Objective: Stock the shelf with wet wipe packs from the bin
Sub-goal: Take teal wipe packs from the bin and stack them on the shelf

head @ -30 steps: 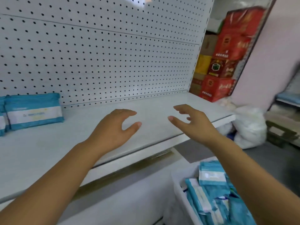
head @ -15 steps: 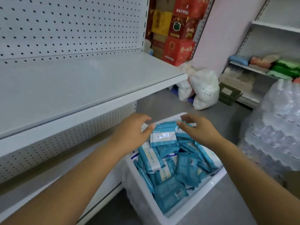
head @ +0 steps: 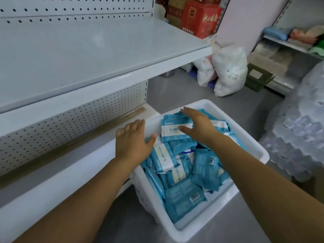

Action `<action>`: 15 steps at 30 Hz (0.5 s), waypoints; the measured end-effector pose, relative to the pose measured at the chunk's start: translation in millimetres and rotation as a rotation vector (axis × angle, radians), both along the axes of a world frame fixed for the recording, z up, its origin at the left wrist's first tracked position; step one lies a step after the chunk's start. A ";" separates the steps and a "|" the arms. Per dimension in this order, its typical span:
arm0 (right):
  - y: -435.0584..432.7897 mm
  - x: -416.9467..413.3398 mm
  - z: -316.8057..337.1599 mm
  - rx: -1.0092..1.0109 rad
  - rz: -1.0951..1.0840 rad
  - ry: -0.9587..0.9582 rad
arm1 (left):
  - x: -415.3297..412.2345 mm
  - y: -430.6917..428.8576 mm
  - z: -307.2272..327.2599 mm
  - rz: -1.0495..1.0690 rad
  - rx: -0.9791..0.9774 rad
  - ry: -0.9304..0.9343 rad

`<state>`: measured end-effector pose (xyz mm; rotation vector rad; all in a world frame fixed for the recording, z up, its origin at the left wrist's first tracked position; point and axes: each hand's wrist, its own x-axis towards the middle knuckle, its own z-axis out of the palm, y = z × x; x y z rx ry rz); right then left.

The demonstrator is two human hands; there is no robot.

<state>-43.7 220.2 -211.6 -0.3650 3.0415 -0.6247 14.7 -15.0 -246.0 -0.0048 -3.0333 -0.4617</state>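
A white plastic bin (head: 249,144) stands on the floor, full of several teal and white wet wipe packs. On top lies one pack (head: 172,132) with a white label band. My right hand (head: 198,126) rests on that top pack with fingers spread and nearly straight. My left hand (head: 133,139) hovers over the bin's left rim with fingers extended and thumb out, holding nothing. The white metal shelf (head: 87,55) above and to the left shows only bare surface in this view.
A lower shelf ledge (head: 52,186) runs along the left of the bin. White bags (head: 228,71) and red cartons (head: 199,16) sit at the back. Wrapped bottle packs (head: 301,130) stand close on the right. Another shelf (head: 287,42) holds goods at far right.
My view dropped from the shelf down to the bin. Both hands lowered into it; the right one now lies on the top pack, the left sits by the left rim.
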 end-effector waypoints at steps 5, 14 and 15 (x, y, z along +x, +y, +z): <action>4.1 3.9 -21.8 0.030 0.010 0.065 | 0.7 0.3 -4.6 0.002 -0.004 0.039; -0.6 1.8 -12.0 0.266 -0.005 0.141 | 0.6 0.8 -6.9 0.006 -0.012 0.061; -1.2 2.6 -10.9 0.281 -0.004 0.136 | 0.5 0.5 -6.6 0.007 -0.007 0.058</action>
